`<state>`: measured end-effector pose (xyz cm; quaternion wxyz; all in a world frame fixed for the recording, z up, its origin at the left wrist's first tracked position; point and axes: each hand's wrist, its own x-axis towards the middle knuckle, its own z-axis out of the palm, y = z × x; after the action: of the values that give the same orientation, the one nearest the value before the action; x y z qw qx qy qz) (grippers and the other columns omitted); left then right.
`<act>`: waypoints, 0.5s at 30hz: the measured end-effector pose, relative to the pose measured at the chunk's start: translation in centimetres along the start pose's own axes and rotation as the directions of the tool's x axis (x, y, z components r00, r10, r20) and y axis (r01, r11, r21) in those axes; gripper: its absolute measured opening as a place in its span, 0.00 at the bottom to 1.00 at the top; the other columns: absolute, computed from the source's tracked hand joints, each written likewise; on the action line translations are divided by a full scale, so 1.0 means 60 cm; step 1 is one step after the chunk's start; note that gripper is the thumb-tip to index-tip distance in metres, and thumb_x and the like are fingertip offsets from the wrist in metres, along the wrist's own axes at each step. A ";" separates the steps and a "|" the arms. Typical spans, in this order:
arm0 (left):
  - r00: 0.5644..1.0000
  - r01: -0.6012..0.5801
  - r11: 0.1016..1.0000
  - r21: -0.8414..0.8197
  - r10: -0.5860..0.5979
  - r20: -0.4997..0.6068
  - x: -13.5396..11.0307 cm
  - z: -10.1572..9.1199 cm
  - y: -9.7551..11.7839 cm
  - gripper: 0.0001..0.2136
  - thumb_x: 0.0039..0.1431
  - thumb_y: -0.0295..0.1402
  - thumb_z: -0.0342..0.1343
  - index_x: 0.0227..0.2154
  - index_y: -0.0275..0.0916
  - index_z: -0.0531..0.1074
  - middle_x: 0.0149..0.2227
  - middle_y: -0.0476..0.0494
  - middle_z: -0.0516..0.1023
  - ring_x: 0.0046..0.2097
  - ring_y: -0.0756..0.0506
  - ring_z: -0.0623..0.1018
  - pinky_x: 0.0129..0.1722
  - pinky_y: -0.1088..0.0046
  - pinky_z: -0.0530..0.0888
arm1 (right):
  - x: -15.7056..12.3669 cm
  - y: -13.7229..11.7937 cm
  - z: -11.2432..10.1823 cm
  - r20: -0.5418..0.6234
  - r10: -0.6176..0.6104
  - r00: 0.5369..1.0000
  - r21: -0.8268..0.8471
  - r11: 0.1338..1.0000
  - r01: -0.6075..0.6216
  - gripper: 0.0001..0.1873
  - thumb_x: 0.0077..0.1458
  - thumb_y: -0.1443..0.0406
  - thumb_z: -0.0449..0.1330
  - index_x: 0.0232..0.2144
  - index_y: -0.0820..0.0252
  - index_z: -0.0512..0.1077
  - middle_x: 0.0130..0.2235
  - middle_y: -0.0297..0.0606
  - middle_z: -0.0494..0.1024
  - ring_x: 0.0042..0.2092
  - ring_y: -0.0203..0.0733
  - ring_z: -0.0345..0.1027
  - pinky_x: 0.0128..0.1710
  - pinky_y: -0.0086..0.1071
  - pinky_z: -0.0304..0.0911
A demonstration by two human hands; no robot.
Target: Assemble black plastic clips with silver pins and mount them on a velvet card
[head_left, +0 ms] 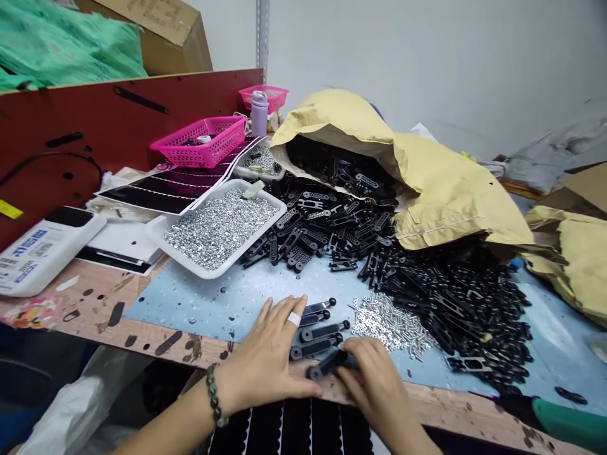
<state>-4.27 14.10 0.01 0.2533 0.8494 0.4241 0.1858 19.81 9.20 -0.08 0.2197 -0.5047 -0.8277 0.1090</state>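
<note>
My right hand (374,373) pinches a dark plastic arm-like part (327,364) with rounded ends at the table's front edge. My left hand (268,354) lies with its fingers stretched out, a white band round one finger and a beaded bracelet (214,395) at the wrist. Its thumb is close to the near end of the held part; whether they touch I cannot tell. Between the hands lie several similar black parts (317,346) side by side, partly hidden by the left fingers. To their right is a spread of small silver screws and nuts (391,323).
A white tray (211,275) of small metal pieces stands behind my left hand. Black plastic pieces (446,303) heap up before yellow sacks (455,189). A pink basket (203,151) and a purple bottle (259,114) stand farther back. A green-handled tool (569,420) lies at right.
</note>
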 end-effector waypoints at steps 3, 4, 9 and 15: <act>0.999 -0.010 1.000 0.026 0.012 -0.046 -0.001 0.019 0.013 0.54 0.47 0.55 0.60 0.66 0.37 0.32 0.65 0.29 0.51 0.65 0.31 0.52 0.62 0.42 0.48 | 0.021 -0.023 0.023 -0.111 0.052 0.992 0.052 0.998 -0.047 0.15 0.58 0.69 0.53 0.48 0.57 0.63 0.49 0.47 0.70 0.51 0.50 0.65 0.47 0.47 0.67; 0.998 0.004 1.000 0.031 -0.003 -0.061 -0.001 0.022 0.016 0.53 0.48 0.51 0.61 0.66 0.37 0.32 0.65 0.29 0.52 0.65 0.31 0.53 0.62 0.42 0.49 | 0.030 -0.025 0.026 -0.131 0.088 0.988 0.087 0.993 -0.077 0.18 0.58 0.68 0.52 0.51 0.58 0.61 0.54 0.49 0.66 0.56 0.52 0.62 0.50 0.49 0.65; 0.990 0.065 0.998 0.004 -0.064 -0.123 0.003 0.028 0.024 0.47 0.50 0.37 0.61 0.66 0.39 0.35 0.64 0.32 0.53 0.65 0.31 0.53 0.61 0.43 0.56 | 0.079 -0.003 0.047 -0.078 0.278 0.957 0.156 0.952 -0.264 0.27 0.64 0.63 0.44 0.64 0.59 0.48 0.63 0.49 0.57 0.63 0.50 0.52 0.58 0.50 0.59; 0.980 0.057 0.998 0.003 -0.056 -0.191 0.010 0.036 0.023 0.38 0.48 0.29 0.56 0.62 0.36 0.47 0.57 0.31 0.62 0.60 0.32 0.60 0.58 0.46 0.63 | 0.077 -0.030 0.077 -0.114 0.068 0.991 -0.014 0.997 -0.070 0.32 0.64 0.66 0.45 0.66 0.60 0.40 0.62 0.48 0.60 0.62 0.53 0.54 0.59 0.56 0.55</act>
<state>-1.93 13.28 -0.87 0.2132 0.8163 0.4711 0.2573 14.40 12.62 -2.23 0.2578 -0.5402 -0.7970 0.0803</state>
